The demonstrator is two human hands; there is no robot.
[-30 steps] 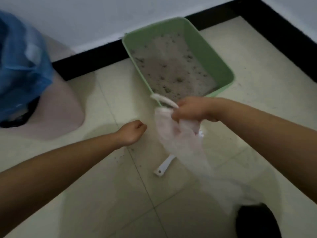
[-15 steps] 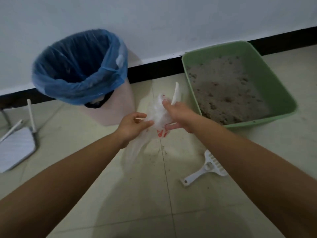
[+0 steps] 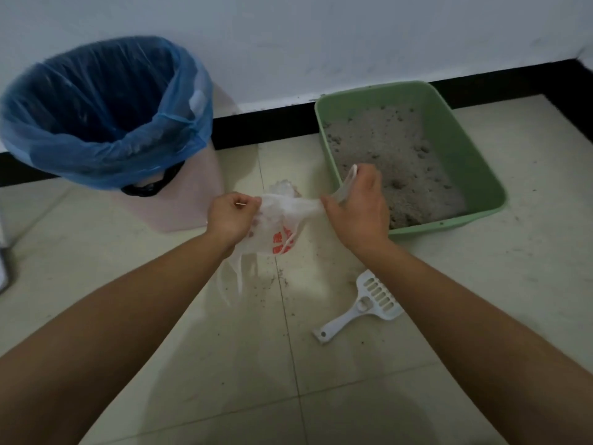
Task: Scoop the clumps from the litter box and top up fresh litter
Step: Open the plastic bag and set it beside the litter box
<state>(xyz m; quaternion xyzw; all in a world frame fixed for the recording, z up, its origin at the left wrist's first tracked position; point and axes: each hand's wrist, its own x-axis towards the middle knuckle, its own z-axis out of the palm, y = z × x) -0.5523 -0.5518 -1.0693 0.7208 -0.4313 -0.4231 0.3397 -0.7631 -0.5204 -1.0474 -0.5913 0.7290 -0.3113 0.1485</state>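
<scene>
Both hands stretch a thin plastic bag [image 3: 279, 216] above the tiled floor [image 3: 321, 396].
Left hand [image 3: 231, 215] and right hand [image 3: 359, 203] each pinch it; green litter box [image 3: 449, 130] holds clumpy litter [image 3: 385, 149], blue-lined bin [image 3: 106, 110] by the wall, scoop [image 3: 362, 305] below.

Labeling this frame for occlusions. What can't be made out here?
All head view:
- Plastic bag: its mouth and grip points are hidden inside the left hand and right hand; red print too crumpled to read.
- Bin: inside too dark.
- Scoop: right forearm covers its far edge.
- Object at left edge: cut off, unidentifiable.
</scene>
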